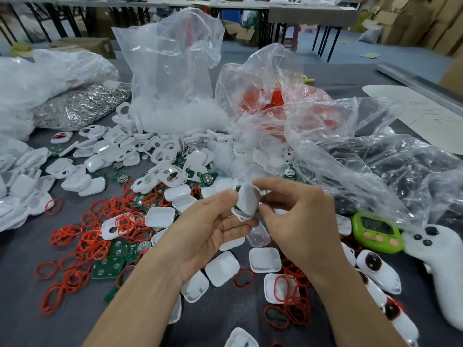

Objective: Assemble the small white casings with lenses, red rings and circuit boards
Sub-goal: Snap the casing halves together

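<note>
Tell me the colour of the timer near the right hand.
The timer is lime green with pink buttons; head view.

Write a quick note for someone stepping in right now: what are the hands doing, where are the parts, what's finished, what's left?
Left hand: grips a white casing from below.
Right hand: fingers pinch the same casing from the other side.
Parts: red rings and circuit boards lie loose on the table left of the hands; empty shells lie under them.
Done: a few finished units at the right, near the green timer.
Left: finish the held casing, then the many loose parts.
</note>
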`<state>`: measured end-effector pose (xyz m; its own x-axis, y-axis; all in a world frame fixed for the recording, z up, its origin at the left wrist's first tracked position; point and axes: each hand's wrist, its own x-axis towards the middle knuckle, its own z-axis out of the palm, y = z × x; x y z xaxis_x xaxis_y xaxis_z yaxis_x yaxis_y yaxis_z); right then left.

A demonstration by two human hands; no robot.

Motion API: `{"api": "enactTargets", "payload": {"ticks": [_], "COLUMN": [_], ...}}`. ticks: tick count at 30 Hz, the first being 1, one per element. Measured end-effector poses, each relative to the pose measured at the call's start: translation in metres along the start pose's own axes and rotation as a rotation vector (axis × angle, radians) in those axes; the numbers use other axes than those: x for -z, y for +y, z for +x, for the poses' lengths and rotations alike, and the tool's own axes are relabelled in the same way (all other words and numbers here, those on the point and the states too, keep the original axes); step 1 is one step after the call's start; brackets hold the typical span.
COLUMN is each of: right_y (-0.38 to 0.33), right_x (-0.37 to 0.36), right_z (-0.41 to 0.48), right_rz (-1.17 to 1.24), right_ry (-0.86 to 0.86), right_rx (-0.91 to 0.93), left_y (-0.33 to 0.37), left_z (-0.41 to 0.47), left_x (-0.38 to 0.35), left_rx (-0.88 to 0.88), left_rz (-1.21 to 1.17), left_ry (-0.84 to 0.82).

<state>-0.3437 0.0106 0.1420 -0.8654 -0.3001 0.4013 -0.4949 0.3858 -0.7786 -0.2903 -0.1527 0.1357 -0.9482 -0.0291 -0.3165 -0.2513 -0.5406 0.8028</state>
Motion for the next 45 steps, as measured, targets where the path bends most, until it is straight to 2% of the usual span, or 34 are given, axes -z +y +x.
{"api": "enactTargets", "payload": {"ticks": [7,16,24,37,45], "right_y": [-0.005,0.004,0.005,0.003,0.003], "right_x": [0.003,0.007,0.011,0.013,0.012], "right_z": [0.000,0.002,0.004,0.003,0.000], "right_rz": [0.222,0.258,0.223,0.177,0.117], "right_ry": [-0.114,-0.075,-0.168,-0.185,-0.196], "right_rx": [-0.088,-0.106,-0.006,0.001,0.037], "left_y": [-0.001,-0.003,-0.001,-0.003,-0.002], "left_z": [0.002,0.002,-0.001,0.000,-0.002], "left_x": [0.002,0.002,0.001,0.000,0.000], "left_rx": [-0.015,-0.006,0.000,-0.010,-0.031], "left_rz": [-0.067,-0.059,-0.038,-0.037,0.058], "left_ry": [0.046,0.000,-0.039,-0.040,-0.023]}}
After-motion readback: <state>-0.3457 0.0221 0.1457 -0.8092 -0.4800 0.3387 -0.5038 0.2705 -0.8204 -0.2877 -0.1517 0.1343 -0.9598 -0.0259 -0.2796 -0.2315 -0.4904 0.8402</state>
